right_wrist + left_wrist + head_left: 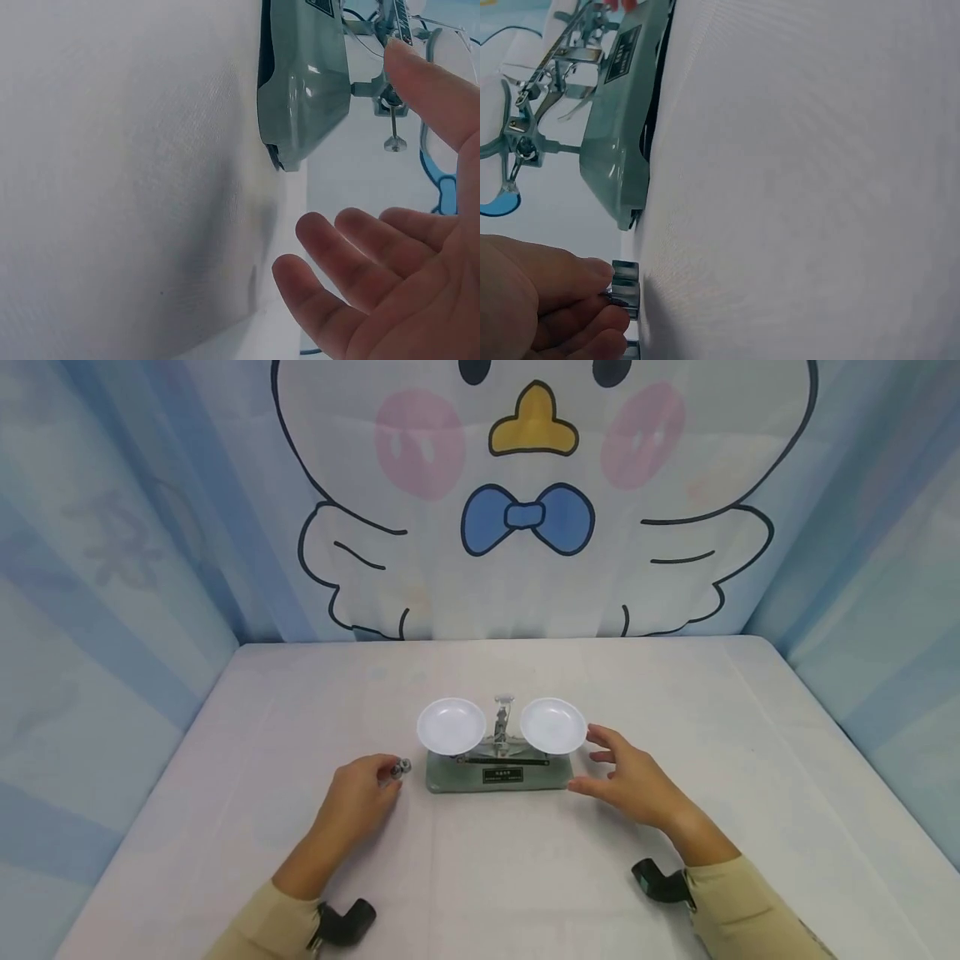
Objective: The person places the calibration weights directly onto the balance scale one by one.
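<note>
On the desk (510, 885), the scale (459, 778) stands between the left hand (362, 795), which pinches metal weights (405, 766) just beside its left end, and the right hand (636, 787), fingers spread beside the right pan (553, 726).

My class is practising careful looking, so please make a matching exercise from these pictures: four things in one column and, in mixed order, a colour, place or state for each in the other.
Column one
1. Balance base
2. Balance pans
3. Metal pieces
4. Right hand

Column two
A. At the fingertips of the left hand
B. Open, holding nothing
C. White
D. Grey-green

Right pairs: 1-D, 2-C, 3-A, 4-B
</note>
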`<state>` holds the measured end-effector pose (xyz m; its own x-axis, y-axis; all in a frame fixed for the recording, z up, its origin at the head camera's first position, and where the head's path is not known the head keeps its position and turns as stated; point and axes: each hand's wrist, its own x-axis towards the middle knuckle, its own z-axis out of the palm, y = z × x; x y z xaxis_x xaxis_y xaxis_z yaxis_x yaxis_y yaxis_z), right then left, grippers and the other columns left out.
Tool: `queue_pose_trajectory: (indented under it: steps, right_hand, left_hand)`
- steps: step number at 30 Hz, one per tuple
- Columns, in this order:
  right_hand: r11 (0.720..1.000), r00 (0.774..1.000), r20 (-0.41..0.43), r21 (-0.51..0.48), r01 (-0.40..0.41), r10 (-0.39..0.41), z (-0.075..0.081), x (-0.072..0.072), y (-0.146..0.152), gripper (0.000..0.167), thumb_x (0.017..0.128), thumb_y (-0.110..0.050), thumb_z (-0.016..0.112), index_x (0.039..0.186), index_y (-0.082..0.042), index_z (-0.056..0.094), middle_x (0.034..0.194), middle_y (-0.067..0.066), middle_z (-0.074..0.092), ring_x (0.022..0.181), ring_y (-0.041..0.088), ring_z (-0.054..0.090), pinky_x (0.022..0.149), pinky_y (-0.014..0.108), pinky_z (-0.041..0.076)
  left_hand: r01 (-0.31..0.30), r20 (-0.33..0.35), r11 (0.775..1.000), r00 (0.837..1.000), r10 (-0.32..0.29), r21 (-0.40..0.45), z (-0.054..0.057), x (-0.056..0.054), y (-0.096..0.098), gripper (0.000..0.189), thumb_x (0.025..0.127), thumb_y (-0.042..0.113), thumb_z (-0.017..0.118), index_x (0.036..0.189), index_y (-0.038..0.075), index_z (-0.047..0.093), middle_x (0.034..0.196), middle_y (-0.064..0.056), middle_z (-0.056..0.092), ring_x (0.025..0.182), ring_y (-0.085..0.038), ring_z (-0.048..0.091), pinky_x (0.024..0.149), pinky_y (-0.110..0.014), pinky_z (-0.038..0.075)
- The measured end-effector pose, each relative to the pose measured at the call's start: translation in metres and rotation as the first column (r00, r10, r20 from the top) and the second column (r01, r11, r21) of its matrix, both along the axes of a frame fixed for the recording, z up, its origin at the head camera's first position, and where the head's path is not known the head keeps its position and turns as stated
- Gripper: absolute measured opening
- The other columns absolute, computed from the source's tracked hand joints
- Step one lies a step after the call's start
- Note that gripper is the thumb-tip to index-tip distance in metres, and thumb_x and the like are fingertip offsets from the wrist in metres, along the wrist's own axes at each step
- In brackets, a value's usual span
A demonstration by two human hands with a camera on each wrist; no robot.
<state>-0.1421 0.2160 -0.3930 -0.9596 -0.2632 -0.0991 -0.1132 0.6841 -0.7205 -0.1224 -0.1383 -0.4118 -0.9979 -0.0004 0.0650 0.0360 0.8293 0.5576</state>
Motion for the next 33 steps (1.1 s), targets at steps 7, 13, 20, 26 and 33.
queue_pose_trajectory:
  steps: [7,13,20,26,33]
  right_hand:
    - [1.0,1.0,0.01,-0.018,0.003,-0.003,-0.004,-0.003,-0.002,0.087,0.086,-0.034,0.08,0.151,-0.001,0.033,0.151,0.021,0.043,0.128,0.04,0.051,0.099,0.055,0.048]
    - [1.0,1.0,-0.005,-0.029,0.002,-0.002,-0.006,-0.005,-0.003,0.079,0.085,-0.029,0.081,0.146,0.0,0.04,0.147,0.02,0.048,0.124,0.039,0.056,0.096,0.053,0.05]
    - [1.0,1.0,-0.025,0.007,0.013,-0.013,-0.008,-0.005,-0.007,0.061,0.088,-0.027,0.078,0.138,0.0,0.055,0.135,0.021,0.059,0.116,0.04,0.062,0.091,0.051,0.054]
    - [1.0,0.998,-0.054,0.01,0.011,-0.01,-0.012,-0.007,-0.01,0.046,0.089,-0.018,0.075,0.129,0.002,0.063,0.125,0.019,0.066,0.112,0.037,0.065,0.086,0.047,0.056]
    - [0.999,0.993,-0.115,0.046,-0.006,0.012,-0.016,-0.01,-0.014,0.035,0.088,-0.014,0.074,0.119,0.001,0.069,0.114,0.015,0.071,0.108,0.034,0.067,0.085,0.046,0.056]
  left_hand:
    - [0.003,0.003,1.0,1.0,-0.003,-0.024,0.0,-0.004,0.0,0.024,0.086,-0.001,0.074,0.109,-0.005,0.07,0.098,-0.013,0.071,0.091,-0.026,0.066,0.081,-0.041,0.056]
    - [-0.017,0.019,1.0,1.0,0.017,-0.026,-0.001,-0.006,0.001,0.021,0.087,0.0,0.074,0.107,-0.004,0.07,0.096,-0.012,0.07,0.089,-0.025,0.066,0.079,-0.04,0.056]
    - [-0.025,0.018,0.998,0.999,0.026,-0.055,0.0,-0.006,0.004,0.021,0.087,0.001,0.074,0.108,-0.004,0.07,0.096,-0.013,0.07,0.091,-0.027,0.067,0.079,-0.041,0.057]
    - [-0.026,0.023,0.996,0.999,0.028,-0.084,0.003,-0.006,0.007,0.017,0.088,0.001,0.073,0.104,-0.004,0.07,0.091,-0.011,0.07,0.087,-0.025,0.067,0.076,-0.039,0.057]
    - [-0.031,0.043,0.995,0.998,0.035,-0.098,0.005,-0.007,0.009,0.016,0.088,0.001,0.073,0.103,-0.003,0.07,0.088,-0.01,0.068,0.082,-0.024,0.065,0.073,-0.038,0.057]
